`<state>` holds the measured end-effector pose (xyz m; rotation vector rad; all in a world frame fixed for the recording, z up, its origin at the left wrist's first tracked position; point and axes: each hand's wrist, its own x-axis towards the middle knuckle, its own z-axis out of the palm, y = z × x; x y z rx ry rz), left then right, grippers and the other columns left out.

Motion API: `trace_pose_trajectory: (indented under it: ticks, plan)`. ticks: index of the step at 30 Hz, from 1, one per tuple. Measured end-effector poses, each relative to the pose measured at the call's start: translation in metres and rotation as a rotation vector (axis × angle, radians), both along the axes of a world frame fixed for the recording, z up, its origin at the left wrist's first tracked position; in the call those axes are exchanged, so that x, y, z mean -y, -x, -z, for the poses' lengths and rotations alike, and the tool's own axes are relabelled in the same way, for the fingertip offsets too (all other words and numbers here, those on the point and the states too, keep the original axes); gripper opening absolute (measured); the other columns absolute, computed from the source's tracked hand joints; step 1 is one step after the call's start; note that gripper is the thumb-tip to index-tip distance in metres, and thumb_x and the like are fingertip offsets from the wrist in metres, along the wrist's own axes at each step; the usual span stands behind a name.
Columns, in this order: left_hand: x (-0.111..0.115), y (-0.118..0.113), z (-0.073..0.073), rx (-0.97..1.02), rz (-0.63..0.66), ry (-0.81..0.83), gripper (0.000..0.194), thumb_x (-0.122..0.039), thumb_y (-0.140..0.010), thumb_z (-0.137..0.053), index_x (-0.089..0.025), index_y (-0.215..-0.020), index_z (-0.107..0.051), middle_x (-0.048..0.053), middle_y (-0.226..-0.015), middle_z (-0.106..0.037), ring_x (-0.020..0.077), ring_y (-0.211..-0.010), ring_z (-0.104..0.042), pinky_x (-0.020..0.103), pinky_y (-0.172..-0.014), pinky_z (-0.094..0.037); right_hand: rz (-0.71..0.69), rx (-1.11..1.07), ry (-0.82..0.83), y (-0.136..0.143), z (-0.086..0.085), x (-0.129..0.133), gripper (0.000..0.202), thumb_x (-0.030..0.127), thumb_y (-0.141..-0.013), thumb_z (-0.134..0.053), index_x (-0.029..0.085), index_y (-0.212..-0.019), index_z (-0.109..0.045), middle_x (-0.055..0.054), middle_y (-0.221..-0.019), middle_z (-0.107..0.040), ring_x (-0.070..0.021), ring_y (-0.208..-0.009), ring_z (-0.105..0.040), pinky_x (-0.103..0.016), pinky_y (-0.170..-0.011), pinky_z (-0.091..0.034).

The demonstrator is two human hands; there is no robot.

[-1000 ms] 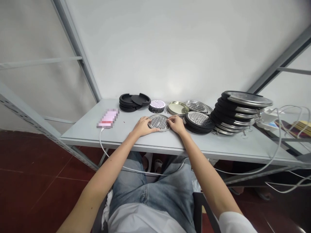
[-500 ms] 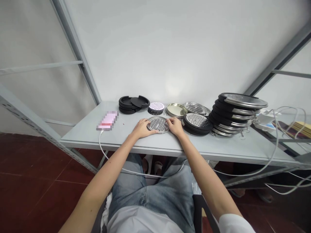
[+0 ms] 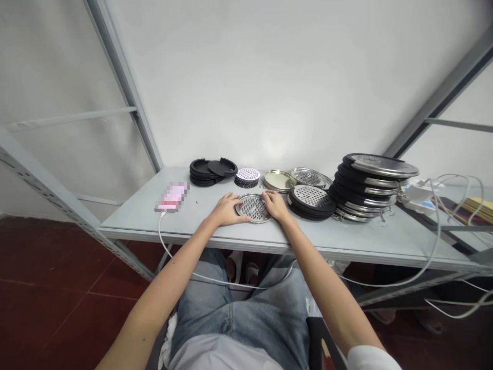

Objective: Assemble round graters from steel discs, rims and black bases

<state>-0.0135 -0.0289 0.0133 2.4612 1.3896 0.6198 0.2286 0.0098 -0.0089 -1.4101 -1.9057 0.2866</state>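
Near the middle of the frame, a round metal tray (image 3: 254, 207) with a patterned, perforated-looking face lies on the counter (image 3: 215, 231). The left hand (image 3: 228, 209), thumb and fingers spread apart, grips its left rim; the right hand (image 3: 276, 204), more closely curled, touches its right rim. Behind, a shallow gold-toned dish (image 3: 280, 180) shows only its bare floor, while the top black holder (image 3: 370, 162) of the tall stack at right has a metal disc (image 3: 385, 164) in it.
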Motion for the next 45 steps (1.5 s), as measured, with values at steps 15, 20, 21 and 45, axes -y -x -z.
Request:
trace_pose_trajectory:
  ticks: [15, 20, 21, 45]
  plan:
    - [0.0016, -0.0011, -0.0031, -0.021, -0.015, 0.019, 0.094, -0.081, -0.062, -0.066, -0.016, -0.131, -0.061, 0.016, -0.152, -0.041, 0.0357, -0.147, -0.024, 0.049, -0.119, -0.024, -0.042, 0.027, 0.029, 0.0012, -0.0021, 0.0005, 0.049, 0.043, -0.098, -0.036, 0.016, -0.088, -0.075, -0.013, -0.115, -0.071, -0.0260, -0.113, -0.062, -0.035, -0.099, -0.044]
    - [0.0014, -0.0008, -0.0034, -0.014, -0.021, 0.016, 0.094, -0.081, -0.062, -0.066, -0.018, -0.130, -0.063, 0.015, -0.151, -0.044, 0.0364, -0.144, -0.030, 0.048, -0.118, -0.027, -0.065, 0.011, 0.045, 0.0003, -0.0028, 0.0000, 0.047, 0.044, -0.097, -0.039, 0.017, -0.086, -0.076, -0.012, -0.117, -0.071, -0.0254, -0.112, -0.063, -0.034, -0.099, -0.044]
    - [0.0015, -0.0007, -0.0034, -0.011, -0.022, 0.014, 0.093, -0.081, -0.061, -0.067, -0.018, -0.130, -0.063, 0.015, -0.151, -0.044, 0.0366, -0.143, -0.032, 0.048, -0.118, -0.027, -0.055, 0.005, 0.051, 0.0004, -0.0026, -0.0003, 0.046, 0.043, -0.097, -0.039, 0.016, -0.087, -0.076, -0.012, -0.119, -0.070, -0.0256, -0.113, -0.063, -0.034, -0.100, -0.044]
    - [0.0015, -0.0012, -0.0023, 0.030, -0.031, 0.013, 0.088, -0.079, -0.060, -0.070, -0.020, -0.125, -0.067, 0.014, -0.147, -0.047, 0.0363, -0.138, -0.039, 0.048, -0.117, -0.029, -0.014, 0.045, 0.062, 0.0036, -0.0040, 0.0032, 0.042, 0.039, -0.094, -0.043, 0.019, -0.083, -0.079, -0.010, -0.123, -0.068, -0.0241, -0.109, -0.065, -0.034, -0.099, -0.045]
